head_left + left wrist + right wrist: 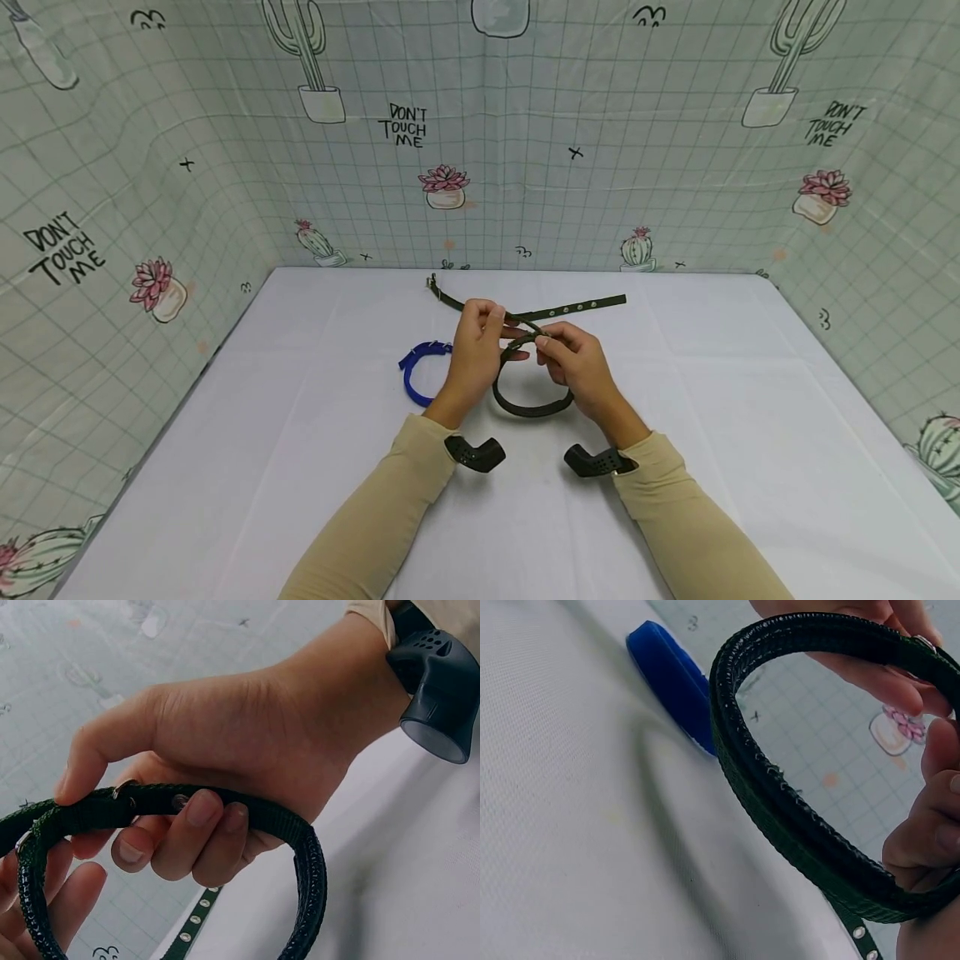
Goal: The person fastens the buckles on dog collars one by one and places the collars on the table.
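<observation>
Both hands hold a dark green collar [532, 411] bent into a round loop, raised over the white table. My left hand [476, 350] pinches the overlapped band at the loop's top. In the left wrist view its thumb presses the band from above, with fingers curled below, beside a metal ring and an eyelet. From the other side my right hand [581, 362] grips the same band. A second dark green strap [573, 308] with metal eyelets lies behind, partly hidden by the left hand. Left of the hands, a blue collar [407, 383] lies curled in a ring.
The white-covered table [712, 400] ends at a back edge against a hanging cloth [540, 200] printed with cacti and a grid. More cloth rises at both sides. Each wrist carries a black camera, one being the left-wrist camera [476, 455].
</observation>
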{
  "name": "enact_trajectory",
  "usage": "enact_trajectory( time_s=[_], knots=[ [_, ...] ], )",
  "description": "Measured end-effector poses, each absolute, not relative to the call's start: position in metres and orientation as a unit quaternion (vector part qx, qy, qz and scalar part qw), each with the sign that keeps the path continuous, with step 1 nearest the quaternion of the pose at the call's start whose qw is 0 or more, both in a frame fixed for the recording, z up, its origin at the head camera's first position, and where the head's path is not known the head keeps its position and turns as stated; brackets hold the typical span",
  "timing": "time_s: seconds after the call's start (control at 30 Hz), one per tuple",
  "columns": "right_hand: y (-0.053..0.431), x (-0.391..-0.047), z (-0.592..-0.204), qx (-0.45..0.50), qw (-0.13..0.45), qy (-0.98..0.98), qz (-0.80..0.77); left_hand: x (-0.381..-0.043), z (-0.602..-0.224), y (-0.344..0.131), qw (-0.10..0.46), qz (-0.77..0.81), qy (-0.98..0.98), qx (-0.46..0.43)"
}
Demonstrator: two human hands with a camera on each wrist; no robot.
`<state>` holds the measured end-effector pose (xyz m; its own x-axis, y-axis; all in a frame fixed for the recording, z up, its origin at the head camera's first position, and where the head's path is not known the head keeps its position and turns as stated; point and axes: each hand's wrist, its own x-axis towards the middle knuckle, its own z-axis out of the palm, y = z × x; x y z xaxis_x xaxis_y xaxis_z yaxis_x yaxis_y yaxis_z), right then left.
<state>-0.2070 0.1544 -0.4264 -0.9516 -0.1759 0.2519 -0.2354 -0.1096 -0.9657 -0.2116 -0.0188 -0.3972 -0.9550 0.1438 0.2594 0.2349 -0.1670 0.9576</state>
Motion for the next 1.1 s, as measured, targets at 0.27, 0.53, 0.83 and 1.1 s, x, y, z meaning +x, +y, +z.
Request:
enact_trajectory(
  time_s=[0.27,0.53,0.83,1.1],
  knots=[
    [0.153,-0.205,-0.425,0.151,0.018,-0.663,0.733,-0.213,-0.398,-0.020,0.066,-0.747,-0.648,-0.132],
    [0.153,-0.206,-0.426,0.142,0.026,-0.666,0.731,-0.214,-0.399,-0.021,0.075,-0.742,-0.654,-0.124],
    [0.154,-0.206,-0.425,0.129,0.039,-0.671,0.729,-0.216,-0.399,-0.025,0.047,-0.762,-0.628,-0.148],
    [0.154,-0.207,-0.425,0.118,0.033,-0.671,0.732,-0.221,-0.395,-0.036,-0.040,-0.743,-0.640,-0.191]
  ],
)
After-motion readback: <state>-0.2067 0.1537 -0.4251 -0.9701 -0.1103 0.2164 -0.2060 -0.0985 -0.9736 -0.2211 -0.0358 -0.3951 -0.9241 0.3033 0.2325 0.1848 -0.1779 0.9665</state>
